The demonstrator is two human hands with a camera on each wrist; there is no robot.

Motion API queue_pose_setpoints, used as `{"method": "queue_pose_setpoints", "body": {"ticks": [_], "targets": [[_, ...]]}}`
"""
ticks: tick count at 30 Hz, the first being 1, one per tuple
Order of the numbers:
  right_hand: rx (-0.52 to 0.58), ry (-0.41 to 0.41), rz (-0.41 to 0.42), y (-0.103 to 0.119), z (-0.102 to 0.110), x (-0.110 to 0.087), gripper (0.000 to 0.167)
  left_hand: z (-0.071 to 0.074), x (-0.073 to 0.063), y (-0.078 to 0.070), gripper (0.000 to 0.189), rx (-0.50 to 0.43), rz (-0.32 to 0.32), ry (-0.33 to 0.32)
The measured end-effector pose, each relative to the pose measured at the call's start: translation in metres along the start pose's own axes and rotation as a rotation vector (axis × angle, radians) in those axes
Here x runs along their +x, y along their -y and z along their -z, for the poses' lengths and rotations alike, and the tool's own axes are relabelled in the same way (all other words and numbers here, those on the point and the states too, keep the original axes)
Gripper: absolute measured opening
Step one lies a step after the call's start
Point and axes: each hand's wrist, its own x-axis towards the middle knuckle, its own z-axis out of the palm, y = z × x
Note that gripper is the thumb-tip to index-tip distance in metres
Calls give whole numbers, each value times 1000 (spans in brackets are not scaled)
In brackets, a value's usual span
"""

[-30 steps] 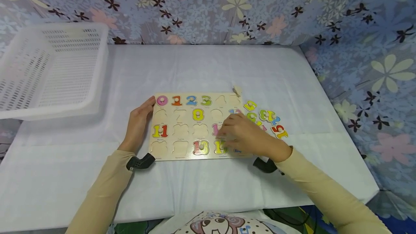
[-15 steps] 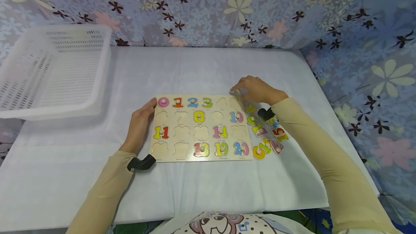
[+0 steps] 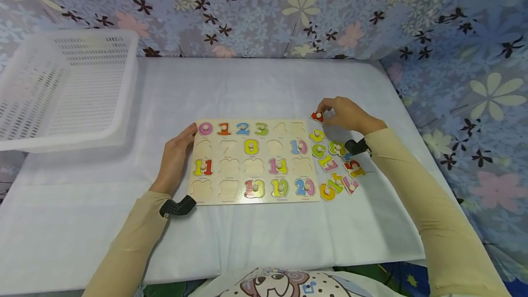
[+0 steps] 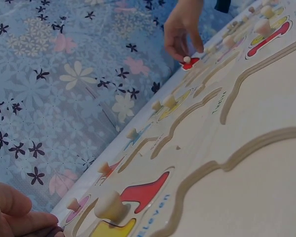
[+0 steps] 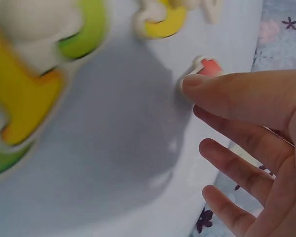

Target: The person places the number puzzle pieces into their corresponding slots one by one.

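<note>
A wooden number puzzle board (image 3: 241,148) lies on the table, with several knobbed numbers seated in it and other recesses bare. My left hand (image 3: 176,159) rests along the board's left edge, its fingertips at the upper left corner; they also show at the lower left of the left wrist view. Beyond the board's upper right corner, my right hand (image 3: 345,114) pinches a red number piece (image 3: 316,117) between thumb and finger. In the right wrist view the thumb (image 5: 202,85) covers much of that piece, and the other fingers are spread apart below.
Loose number pieces, among them a yellow-green 5 (image 3: 317,135) and a red-orange 15 (image 3: 354,168), lie right of the board, some overlapping. A white plastic basket (image 3: 131,90) stands at the back left. Flowered cloth (image 3: 255,13) hangs behind the white-covered table (image 3: 247,86).
My right hand has moved from over the board to beyond its upper right corner, picked up the piece lying there and drawn it rightward, its red face now showing. The left hand stays put.
</note>
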Motion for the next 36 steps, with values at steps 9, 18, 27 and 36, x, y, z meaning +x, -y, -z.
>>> {"method": "queue_pose_setpoints", "body": {"ticks": [9, 18, 27, 36], "targets": [[6, -57, -16, -2, -7, 2, 27, 2, 0, 1, 45, -8, 0, -3], [-88, -144, -19, 11, -3, 7, 13, 0, -1, 0, 45, 6, 9, 1], [-188, -100, 411, 68, -12, 21, 7, 1, 0, 0, 44, 0, -8, -1], [-244, -16, 479, 92, -28, 39, 5, 1, -1, -3, 44, 14, -2, -3]]}}
